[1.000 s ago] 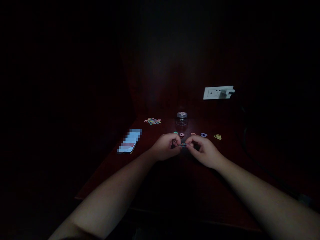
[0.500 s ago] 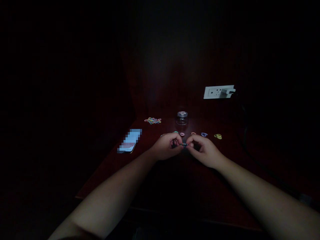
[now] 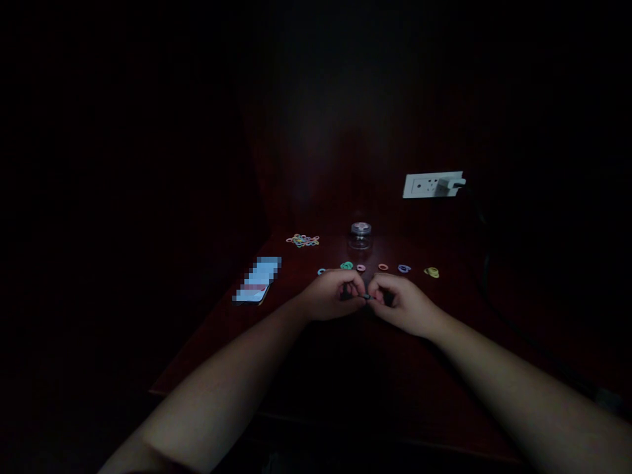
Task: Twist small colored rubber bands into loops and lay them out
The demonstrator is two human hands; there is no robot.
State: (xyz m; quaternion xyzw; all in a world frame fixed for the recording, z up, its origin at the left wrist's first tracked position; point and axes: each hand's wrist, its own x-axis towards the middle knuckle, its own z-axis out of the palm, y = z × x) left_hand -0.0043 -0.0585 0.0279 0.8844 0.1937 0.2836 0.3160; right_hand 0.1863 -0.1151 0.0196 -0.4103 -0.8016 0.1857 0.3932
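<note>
My left hand (image 3: 336,293) and my right hand (image 3: 402,303) meet over the table, fingers closed in a pinch. Between their fingertips is a small dark grey band (image 3: 367,297), mostly covered by the fingers. Just beyond the hands lies a row of small elastic hair ties: blue (image 3: 321,271), partly behind my left hand, green (image 3: 346,265), pink (image 3: 361,268), orange (image 3: 383,267), purple (image 3: 404,268) and yellow (image 3: 431,272). A mixed-colour pile of hair ties (image 3: 303,240) rests farther back on the left.
A lidded clear jar (image 3: 360,237) stands at the back of the dark red table (image 3: 207,349). To the left lies a phone (image 3: 257,280) with its screen lit. A wall socket (image 3: 422,185) holds a plug, and a dark cable (image 3: 486,289) runs down the right side.
Both hands have lowered slightly toward me, their fingertips closer together around the grey band. More of the blue, green and orange hair ties shows behind them.
</note>
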